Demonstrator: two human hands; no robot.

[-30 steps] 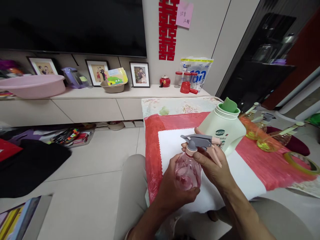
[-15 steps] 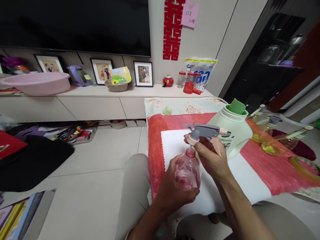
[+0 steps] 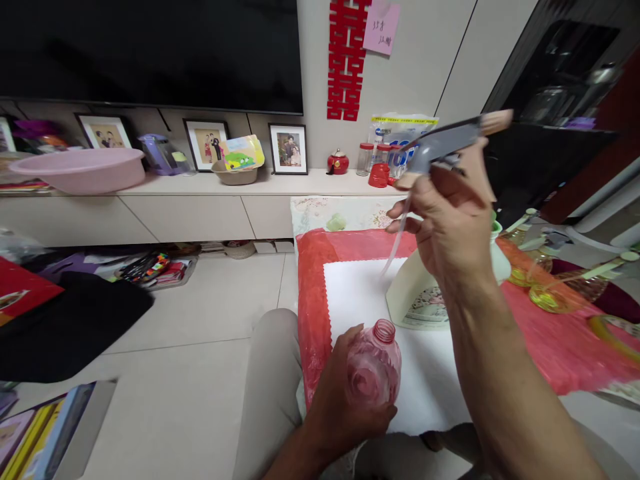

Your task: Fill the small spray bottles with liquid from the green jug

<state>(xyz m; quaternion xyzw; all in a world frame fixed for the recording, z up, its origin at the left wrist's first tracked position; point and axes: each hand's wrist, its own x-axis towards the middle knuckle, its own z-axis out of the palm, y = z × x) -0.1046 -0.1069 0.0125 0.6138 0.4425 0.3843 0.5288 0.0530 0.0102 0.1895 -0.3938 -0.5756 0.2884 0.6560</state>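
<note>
My left hand (image 3: 345, 400) is wrapped round a clear pink bottle (image 3: 374, 373), upright with its threaded mouth uncovered. Raised above and to the right, my right hand (image 3: 450, 220) grips a grey and peach trigger spray head (image 3: 445, 148). From that head a thin clear dip tube (image 3: 399, 237) hangs down, its lower end free in the air over the white sheet (image 3: 345, 287). Behind my right hand and forearm stands a large pale green jug (image 3: 417, 293), partly hidden by them.
A red cover (image 3: 315, 320) lies on the table under the sheet. Yellow-liquid bottles (image 3: 550, 297) and a tape roll (image 3: 617, 333) are at the right. On the cabinet at the back are a pink basin (image 3: 83, 170), photo frames (image 3: 289, 150) and a red pot (image 3: 338, 162).
My right hand has lifted the spray head up and right, drawing its tube out of the bottle's mouth. My left hand and the bottle have dropped slightly.
</note>
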